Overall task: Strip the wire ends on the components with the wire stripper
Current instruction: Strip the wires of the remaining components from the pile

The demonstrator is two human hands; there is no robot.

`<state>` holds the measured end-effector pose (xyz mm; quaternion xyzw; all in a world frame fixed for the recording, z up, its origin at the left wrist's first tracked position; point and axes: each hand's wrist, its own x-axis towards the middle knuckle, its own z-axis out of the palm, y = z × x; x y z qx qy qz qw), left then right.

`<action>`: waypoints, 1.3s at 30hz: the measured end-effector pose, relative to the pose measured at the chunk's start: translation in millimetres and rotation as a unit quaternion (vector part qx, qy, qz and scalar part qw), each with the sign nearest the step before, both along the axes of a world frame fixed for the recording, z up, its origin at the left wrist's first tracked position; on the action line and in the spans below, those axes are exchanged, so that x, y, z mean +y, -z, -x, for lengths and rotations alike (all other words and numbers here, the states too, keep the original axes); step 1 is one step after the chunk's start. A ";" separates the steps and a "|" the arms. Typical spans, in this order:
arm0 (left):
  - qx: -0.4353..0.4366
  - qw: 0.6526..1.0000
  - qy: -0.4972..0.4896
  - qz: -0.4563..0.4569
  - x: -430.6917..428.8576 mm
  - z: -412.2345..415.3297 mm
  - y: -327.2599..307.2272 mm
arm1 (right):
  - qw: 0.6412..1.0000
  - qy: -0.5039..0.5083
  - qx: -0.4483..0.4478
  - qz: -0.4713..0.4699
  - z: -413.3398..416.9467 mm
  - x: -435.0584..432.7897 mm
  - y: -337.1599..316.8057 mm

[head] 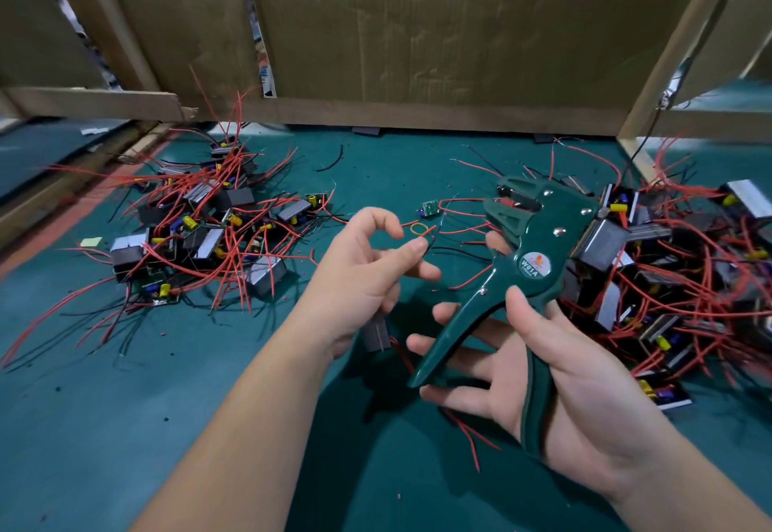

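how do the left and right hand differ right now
The left hand pinches a red wire near its end between thumb and forefinger; the right hand grips the green stripper by its handles. The left hand shows its back to the camera, the right hand its palm. Both are over the teal mat, close together.

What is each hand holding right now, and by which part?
The right hand grips the green wire stripper by its handles. The left hand pinches a red wire near its end, between thumb and forefinger.
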<state>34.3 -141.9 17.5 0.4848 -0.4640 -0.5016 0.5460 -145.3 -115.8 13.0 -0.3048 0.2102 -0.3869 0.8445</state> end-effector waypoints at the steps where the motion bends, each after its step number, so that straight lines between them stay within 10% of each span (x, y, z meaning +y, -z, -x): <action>1: 0.004 1.000 0.006 0.007 0.1 0.1 -0.6 | 1.000 0.014 0.001 0.006 0.0 0.1 0.0; 16: -0.126 0.989 0.059 0.041 3.9 10.7 3.5 | 0.992 0.079 0.071 0.074 4.2 0.2 -5.0; 22: -0.054 0.994 -0.093 0.027 -1.9 5.6 5.0 | 0.994 0.053 0.059 0.078 3.1 0.1 -6.5; 27: -0.100 0.990 0.069 0.077 5.7 5.1 0.2 | 0.994 0.045 0.058 0.085 2.6 0.3 -6.3; 39: -0.060 0.990 -0.002 0.125 8.0 8.0 -4.5 | 0.995 0.071 0.041 0.051 5.0 -4.2 -9.2</action>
